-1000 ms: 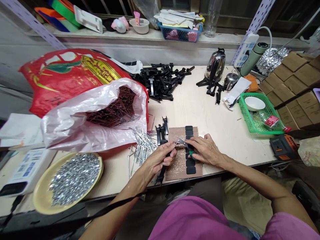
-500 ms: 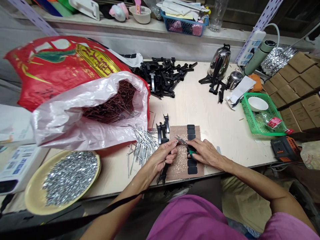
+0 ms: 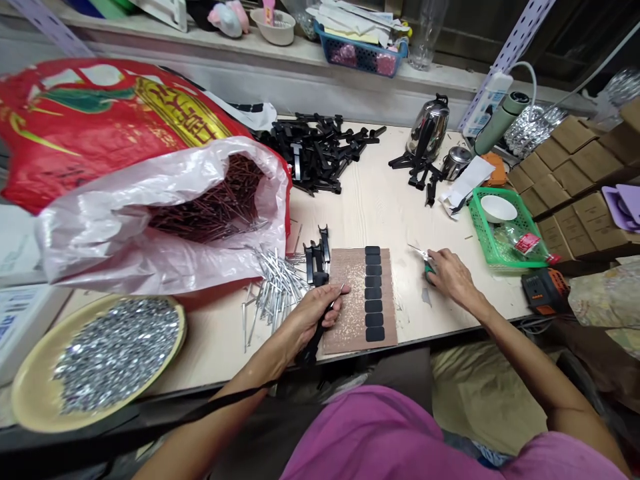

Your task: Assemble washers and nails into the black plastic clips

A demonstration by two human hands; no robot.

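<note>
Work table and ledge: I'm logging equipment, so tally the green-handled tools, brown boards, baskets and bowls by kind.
Green-handled tool: 1
Brown board: 1
Baskets: 2, blue basket, green basket
Bowls: 3, yellow bowl, white bowl, cream bowl
Total: 7

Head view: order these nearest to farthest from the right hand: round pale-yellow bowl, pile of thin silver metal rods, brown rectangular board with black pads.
From the right hand:
1. Brown rectangular board, just to its left.
2. Pile of thin silver metal rods, farther left, past the board.
3. Round pale-yellow bowl, at far left.
</note>
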